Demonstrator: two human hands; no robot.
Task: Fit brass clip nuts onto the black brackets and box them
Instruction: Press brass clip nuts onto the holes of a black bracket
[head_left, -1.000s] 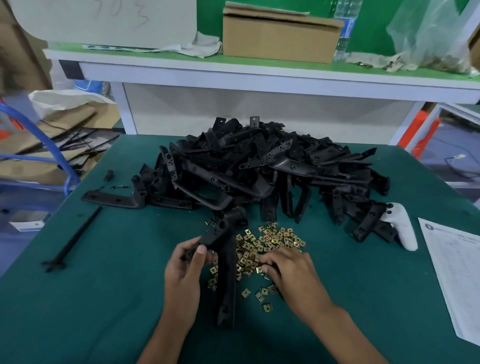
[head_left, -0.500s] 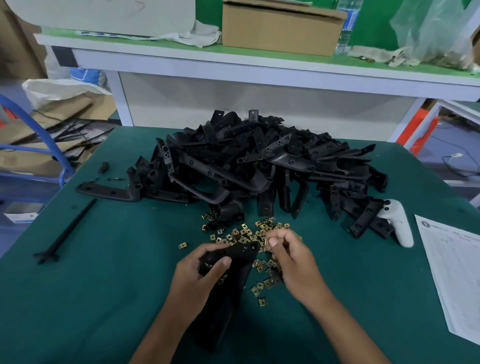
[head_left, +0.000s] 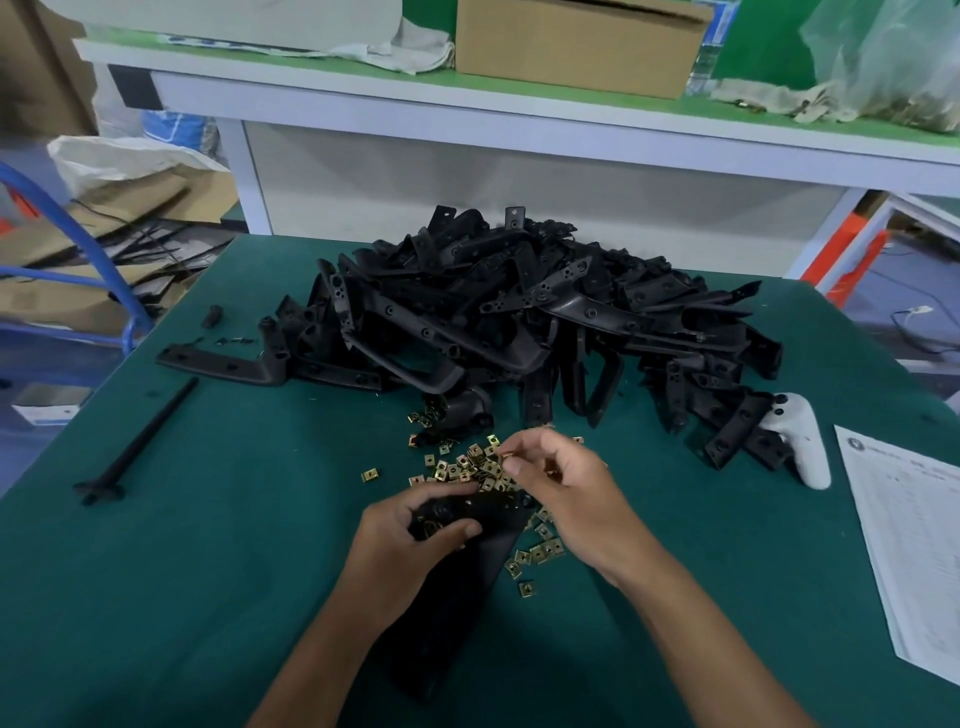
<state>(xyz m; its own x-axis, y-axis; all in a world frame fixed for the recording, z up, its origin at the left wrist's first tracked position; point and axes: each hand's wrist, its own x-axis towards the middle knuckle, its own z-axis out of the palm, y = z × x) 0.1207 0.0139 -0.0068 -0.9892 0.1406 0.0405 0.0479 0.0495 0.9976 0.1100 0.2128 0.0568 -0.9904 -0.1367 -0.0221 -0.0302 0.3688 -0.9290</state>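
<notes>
Place: a small factory assembly workshop.
Bench: green-covered worktable (head_left: 208, 571) filling the lower frame.
Stock: heap of black brackets (head_left: 519, 322) at centre, loose brass clip nuts (head_left: 467, 467) below it.
Storage: cardboard box (head_left: 576, 44) on a white shelf (head_left: 467, 104) along the top.
Paperwork: printed sheet (head_left: 914, 545) at right edge.

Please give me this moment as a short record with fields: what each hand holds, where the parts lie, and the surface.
left hand: grips one black bracket near its top end
right hand: pinches one brass clip nut above the bracket
loose clip nuts: scattered on the mat in front of the pile
bracket pile: heaped behind the hands
surface: green mat
box on far shelf: cardboard
</notes>
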